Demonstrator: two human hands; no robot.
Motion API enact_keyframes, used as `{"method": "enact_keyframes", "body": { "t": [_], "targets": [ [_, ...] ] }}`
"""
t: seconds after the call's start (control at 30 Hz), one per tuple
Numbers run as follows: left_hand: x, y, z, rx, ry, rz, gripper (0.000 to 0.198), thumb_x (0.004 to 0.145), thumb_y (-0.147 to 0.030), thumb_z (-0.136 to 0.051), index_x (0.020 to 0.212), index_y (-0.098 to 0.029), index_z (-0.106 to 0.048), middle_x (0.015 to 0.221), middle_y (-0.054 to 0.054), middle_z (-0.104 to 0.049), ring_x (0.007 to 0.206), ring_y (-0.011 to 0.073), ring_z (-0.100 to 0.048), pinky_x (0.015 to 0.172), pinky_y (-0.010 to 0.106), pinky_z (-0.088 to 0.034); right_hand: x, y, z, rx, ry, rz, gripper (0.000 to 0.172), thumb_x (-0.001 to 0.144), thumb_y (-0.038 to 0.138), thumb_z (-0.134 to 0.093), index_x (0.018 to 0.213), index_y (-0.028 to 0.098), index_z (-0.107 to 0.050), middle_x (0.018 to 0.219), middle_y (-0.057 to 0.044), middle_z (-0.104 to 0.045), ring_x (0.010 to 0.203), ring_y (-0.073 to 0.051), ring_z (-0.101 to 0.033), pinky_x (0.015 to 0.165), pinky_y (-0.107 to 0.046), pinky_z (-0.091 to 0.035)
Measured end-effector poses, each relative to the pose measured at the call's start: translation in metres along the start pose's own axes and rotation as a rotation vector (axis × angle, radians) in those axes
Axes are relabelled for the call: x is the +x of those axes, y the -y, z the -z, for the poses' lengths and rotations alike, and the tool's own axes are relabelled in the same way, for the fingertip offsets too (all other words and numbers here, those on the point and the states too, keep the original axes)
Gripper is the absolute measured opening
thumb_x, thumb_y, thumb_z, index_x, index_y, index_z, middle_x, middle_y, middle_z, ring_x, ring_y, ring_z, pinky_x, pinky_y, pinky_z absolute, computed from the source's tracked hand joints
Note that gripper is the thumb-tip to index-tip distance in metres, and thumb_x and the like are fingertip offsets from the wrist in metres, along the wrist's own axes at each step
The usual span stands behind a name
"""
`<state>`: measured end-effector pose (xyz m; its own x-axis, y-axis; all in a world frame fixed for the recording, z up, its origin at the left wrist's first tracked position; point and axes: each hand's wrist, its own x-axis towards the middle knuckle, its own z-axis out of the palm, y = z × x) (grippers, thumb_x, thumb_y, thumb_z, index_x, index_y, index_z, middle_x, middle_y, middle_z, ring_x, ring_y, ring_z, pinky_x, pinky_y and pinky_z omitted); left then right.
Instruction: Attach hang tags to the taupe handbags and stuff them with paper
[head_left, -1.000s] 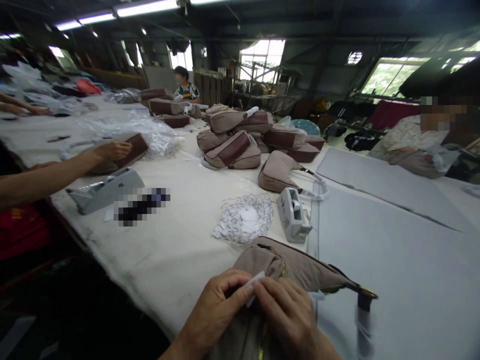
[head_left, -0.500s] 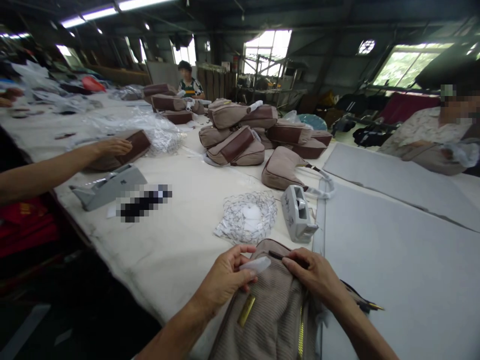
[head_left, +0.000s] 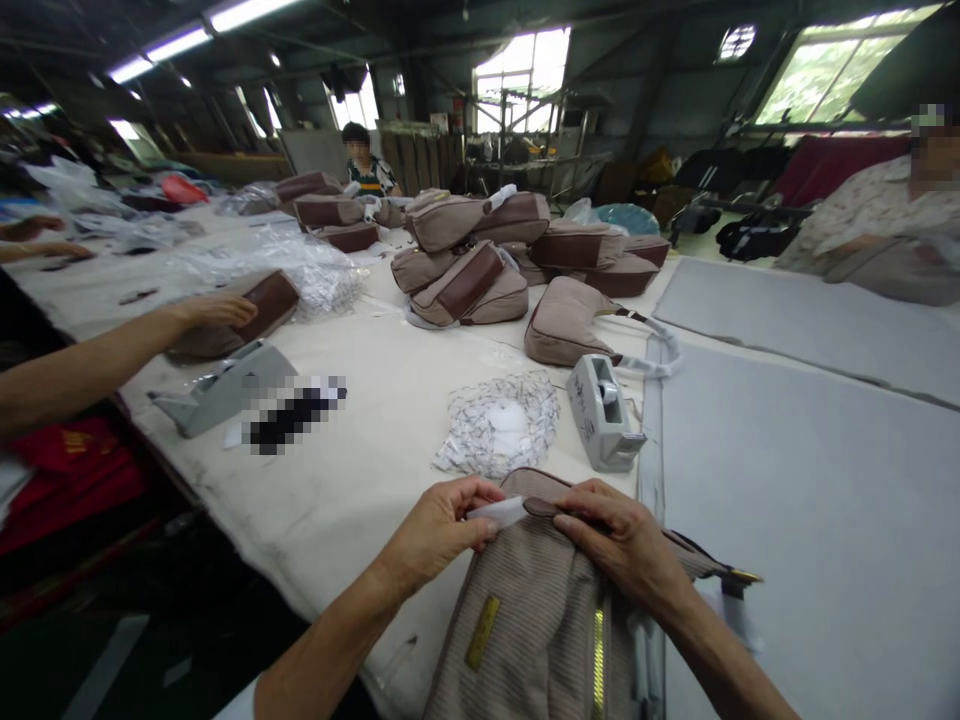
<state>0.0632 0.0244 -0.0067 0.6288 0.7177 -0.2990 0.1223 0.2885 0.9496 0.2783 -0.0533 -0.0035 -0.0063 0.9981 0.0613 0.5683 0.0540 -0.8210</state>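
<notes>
the left hand (head_left: 439,522) pinches a white strip (head_left: 501,513) at lower centre of the frame, its long axis running rightward toward the bag's (head_left: 536,600) dark tab (head_left: 538,508), pinched by the right hand (head_left: 621,535).

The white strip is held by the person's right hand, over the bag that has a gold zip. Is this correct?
Not quite: the hand is wrong. In the head view, the white strip is held by the left hand, over the bag that has a gold zip.
</notes>
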Motion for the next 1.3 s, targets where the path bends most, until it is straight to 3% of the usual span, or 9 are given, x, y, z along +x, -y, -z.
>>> {"method": "enact_keyframes", "body": {
  "t": [0.13,0.27,0.4,0.6,0.77,0.97,1.07,1.2,1.3],
  "targets": [
    [0.006,-0.009,-0.008,0.108,0.023,0.019,0.029,0.068,-0.017,-0.064,0.097,-0.012,-0.063,0.070,-0.001,-0.061,0.057,0.0066,-0.051,0.053,0.017,-0.039,0.002,0.003,-0.003,-0.028,0.000,0.009,0.013,0.084,0.029,-0.057,0.088,0.024,-0.069,0.082,-0.002,-0.059,0.080,-0.016,-0.057,0.071,-0.026,-0.043],
    [0.017,-0.023,-0.018,0.165,0.049,0.095,0.028,0.071,-0.028,-0.062,0.093,-0.011,-0.064,0.065,0.001,-0.063,0.057,0.0090,-0.056,0.054,0.019,-0.044,0.002,0.009,-0.009,-0.039,-0.014,0.004,0.015,0.081,0.024,-0.059,0.094,0.023,-0.066,0.079,-0.001,-0.060,0.076,-0.016,-0.057,0.070,-0.027,-0.043],
    [0.026,-0.033,-0.020,0.220,0.030,0.233,0.021,0.070,-0.029,-0.059,0.083,-0.013,-0.062,0.052,-0.001,-0.059,0.048,0.0100,-0.056,0.044,0.018,-0.041,-0.003,0.013,-0.012,0.112,-0.010,-0.043,0.046,0.077,0.017,-0.057,0.122,0.021,-0.048,0.083,0.001,-0.064,0.075,-0.014,-0.060,0.073,-0.027,-0.046],
    [0.025,-0.040,-0.013,0.231,0.040,0.312,0.020,0.063,-0.029,-0.064,0.077,-0.016,-0.058,0.051,-0.003,-0.059,0.045,0.0091,-0.056,0.041,0.015,-0.039,-0.007,0.011,-0.021,0.180,-0.097,-0.024,0.043,0.081,0.019,-0.051,0.123,0.021,-0.047,0.090,-0.001,-0.064,0.080,-0.014,-0.061,0.077,-0.029,-0.047],
    [0.026,-0.040,-0.021,0.300,0.014,0.264,0.019,0.063,-0.029,-0.064,0.076,-0.016,-0.057,0.040,-0.005,-0.053,0.036,0.0070,-0.047,0.037,0.014,-0.034,-0.004,0.009,-0.031,0.206,-0.116,0.016,0.040,0.080,0.019,-0.054,0.120,0.021,-0.053,0.086,-0.001,-0.066,0.077,-0.015,-0.062,0.075,-0.028,-0.048],
    [0.028,-0.036,-0.027,0.296,-0.014,0.174,0.013,0.066,-0.026,-0.060,0.072,-0.016,-0.055,0.039,-0.006,-0.050,0.036,0.0062,-0.045,0.037,0.014,-0.034,0.002,0.006,-0.037,0.266,-0.155,-0.029,0.041,0.085,0.030,-0.053,0.124,0.021,-0.051,0.113,-0.007,-0.063,0.100,-0.020,-0.060,0.089,-0.035,-0.046],
    [0.027,-0.037,-0.026,0.321,-0.029,0.105,0.018,0.066,-0.025,-0.060,0.081,-0.017,-0.053,0.043,-0.007,-0.051,0.036,0.0069,-0.046,0.037,0.014,-0.035,0.006,0.007,-0.038,0.383,-0.077,-0.060,0.037,0.085,0.032,-0.054,0.120,0.022,-0.054,0.103,-0.005,-0.068,0.095,-0.020,-0.062,0.088,-0.034,-0.046],
    [0.025,-0.039,-0.017,0.309,0.017,0.175,0.037,0.072,-0.037,-0.058,0.103,-0.017,-0.050,0.041,-0.007,-0.053,0.036,0.0106,-0.050,0.038,0.017,-0.039,0.008,0.005,-0.043,0.522,-0.083,-0.120,0.037,0.083,0.033,-0.058,0.118,0.021,-0.054,0.091,-0.003,-0.069,0.088,-0.019,-0.063,0.082,-0.033,-0.048],
    [0.025,-0.037,-0.010,0.330,0.056,0.217,0.025,0.071,-0.037,-0.058,0.083,-0.015,-0.057,0.039,-0.005,-0.052,0.036,0.0093,-0.049,0.038,0.016,-0.037,0.009,0.005,-0.045,0.541,-0.083,-0.134,0.039,0.081,0.035,-0.059,0.117,0.020,-0.055,0.092,-0.004,-0.069,0.089,-0.020,-0.063,0.083,-0.034,-0.048]
  ]
}}
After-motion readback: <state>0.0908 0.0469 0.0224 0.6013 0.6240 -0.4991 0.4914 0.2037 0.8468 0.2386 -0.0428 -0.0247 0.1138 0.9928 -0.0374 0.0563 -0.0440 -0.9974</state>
